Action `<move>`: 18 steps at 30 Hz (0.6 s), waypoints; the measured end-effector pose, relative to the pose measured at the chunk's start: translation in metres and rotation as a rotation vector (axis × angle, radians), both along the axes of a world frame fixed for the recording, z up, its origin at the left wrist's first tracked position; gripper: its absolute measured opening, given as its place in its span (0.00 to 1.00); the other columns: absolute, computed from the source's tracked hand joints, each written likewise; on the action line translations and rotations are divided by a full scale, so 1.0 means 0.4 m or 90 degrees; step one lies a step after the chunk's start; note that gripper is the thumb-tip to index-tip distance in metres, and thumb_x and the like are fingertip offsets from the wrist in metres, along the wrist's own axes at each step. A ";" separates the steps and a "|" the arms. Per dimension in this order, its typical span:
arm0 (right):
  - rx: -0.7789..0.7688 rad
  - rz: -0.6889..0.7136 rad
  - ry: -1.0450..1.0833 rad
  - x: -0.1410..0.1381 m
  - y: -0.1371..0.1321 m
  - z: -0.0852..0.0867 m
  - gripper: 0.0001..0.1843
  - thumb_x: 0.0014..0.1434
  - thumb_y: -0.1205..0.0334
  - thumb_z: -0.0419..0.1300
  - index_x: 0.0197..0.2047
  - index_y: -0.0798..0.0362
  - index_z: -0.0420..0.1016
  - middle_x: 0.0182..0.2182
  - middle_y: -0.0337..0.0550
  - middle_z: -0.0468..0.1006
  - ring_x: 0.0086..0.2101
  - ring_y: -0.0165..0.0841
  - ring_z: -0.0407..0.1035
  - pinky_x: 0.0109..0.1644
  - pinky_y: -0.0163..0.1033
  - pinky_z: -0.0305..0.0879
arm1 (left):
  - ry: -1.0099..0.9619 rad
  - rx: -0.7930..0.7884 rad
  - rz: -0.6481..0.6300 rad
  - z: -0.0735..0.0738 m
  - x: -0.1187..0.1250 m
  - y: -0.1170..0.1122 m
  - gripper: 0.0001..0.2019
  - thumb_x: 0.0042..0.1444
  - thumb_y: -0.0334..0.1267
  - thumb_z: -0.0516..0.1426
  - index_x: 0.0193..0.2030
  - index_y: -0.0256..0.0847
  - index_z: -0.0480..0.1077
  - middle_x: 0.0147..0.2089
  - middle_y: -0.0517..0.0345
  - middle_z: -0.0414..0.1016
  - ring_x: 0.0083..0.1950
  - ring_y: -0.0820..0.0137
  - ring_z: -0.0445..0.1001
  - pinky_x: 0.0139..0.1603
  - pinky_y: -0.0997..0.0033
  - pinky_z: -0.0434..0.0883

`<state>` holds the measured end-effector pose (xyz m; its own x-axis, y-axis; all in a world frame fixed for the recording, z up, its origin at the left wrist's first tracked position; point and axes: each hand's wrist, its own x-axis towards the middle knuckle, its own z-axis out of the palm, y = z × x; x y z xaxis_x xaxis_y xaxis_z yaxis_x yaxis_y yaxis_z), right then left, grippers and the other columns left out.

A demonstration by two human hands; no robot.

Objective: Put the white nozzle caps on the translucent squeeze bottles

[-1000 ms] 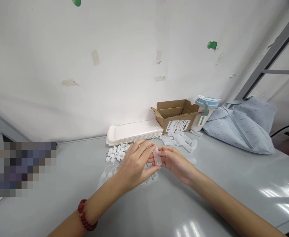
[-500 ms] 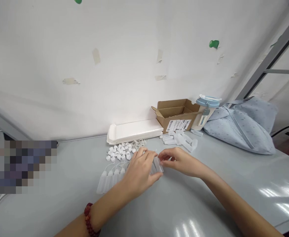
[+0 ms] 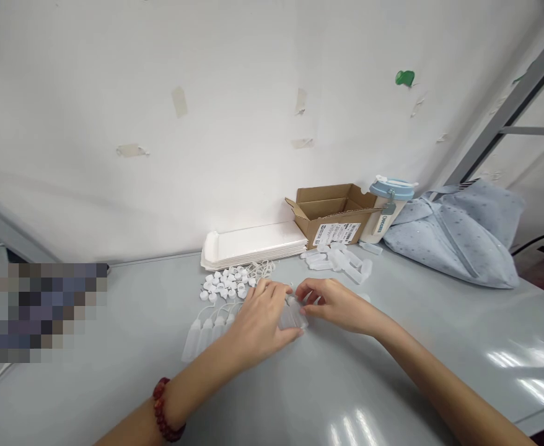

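A row of translucent plastic squeeze bottles lies side by side on the grey table; the left ones (image 3: pixel 199 339) have white caps with cords. My left hand (image 3: pixel 260 325) spans the row's right part, fingers curled at the bottle tops and thumb by the bottoms. It hides the middle of the row. At the right end, my right hand (image 3: pixel 330 302) has curved fingertips against the outermost squeeze bottle (image 3: pixel 298 311). Behind my left hand lies a pile of small white caps (image 3: pixel 225 283), with white cords (image 3: pixel 260 269) beside it.
A stack of white trays (image 3: pixel 256 243) stands against the wall. To its right are an open cardboard box (image 3: pixel 334 217), a blue-lidded cup (image 3: pixel 386 210) and a light blue bag (image 3: pixel 453 238). Loose translucent bottles (image 3: pixel 341 260) lie before the box. Pixelated objects (image 3: pixel 44 310) are at left.
My left thumb has shifted slightly, and more of the bottles between my hands shows. The outermost bottle now lies closer against its neighbours. The view has tilted slightly.
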<state>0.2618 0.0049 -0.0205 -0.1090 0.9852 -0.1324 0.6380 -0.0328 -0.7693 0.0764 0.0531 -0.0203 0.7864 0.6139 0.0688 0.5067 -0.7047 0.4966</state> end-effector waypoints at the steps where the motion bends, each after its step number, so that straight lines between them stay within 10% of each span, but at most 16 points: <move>1: -0.005 0.005 -0.005 0.005 -0.002 0.005 0.11 0.52 0.64 0.58 0.41 0.52 0.71 0.39 0.42 0.74 0.37 0.34 0.70 0.39 0.39 0.66 | 0.002 -0.019 0.002 0.009 -0.008 0.007 0.24 0.49 0.42 0.61 0.52 0.38 0.62 0.52 0.48 0.66 0.55 0.55 0.60 0.51 0.55 0.64; 8: -0.042 0.095 -0.030 0.020 -0.012 0.027 0.34 0.44 0.63 0.67 0.55 0.48 0.62 0.50 0.45 0.68 0.44 0.36 0.66 0.46 0.42 0.64 | 0.021 -0.092 -0.045 0.034 -0.047 0.030 0.29 0.49 0.44 0.60 0.57 0.43 0.58 0.56 0.50 0.63 0.57 0.55 0.60 0.51 0.58 0.65; 18: 0.015 0.109 -0.054 0.002 -0.006 0.016 0.29 0.45 0.68 0.66 0.52 0.49 0.66 0.46 0.43 0.70 0.42 0.36 0.66 0.46 0.43 0.63 | 0.020 -0.082 -0.061 0.014 -0.031 0.005 0.22 0.51 0.38 0.57 0.53 0.40 0.60 0.52 0.50 0.65 0.54 0.58 0.62 0.51 0.60 0.64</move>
